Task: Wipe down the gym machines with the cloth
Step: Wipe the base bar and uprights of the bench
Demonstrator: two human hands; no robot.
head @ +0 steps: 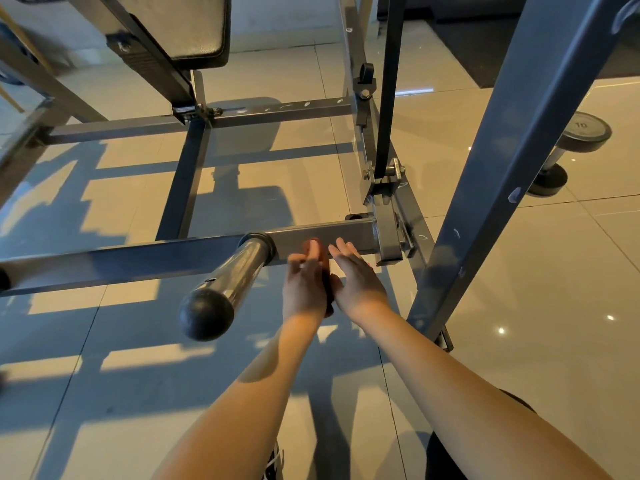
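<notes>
A: Progress so far? Spotting the cloth [325,268]?

B: Wedged between both hands, six o'clock off the frame bar [346,233]; gripped by left hand [304,285], right hand [358,277] flat, fingers straight. Early days, seemingly: peg [239,271], pad [194,26] left.

Bare floor [138,393] lies open before the crossbar [138,261], hemmed between the chrome peg [239,271] and slanted upright [502,174].

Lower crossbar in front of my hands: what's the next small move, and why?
Probably press the cloth flat onto the crossbar and wipe sideways; it sits between the left hand and right hand, just at the bar's front face.
</notes>
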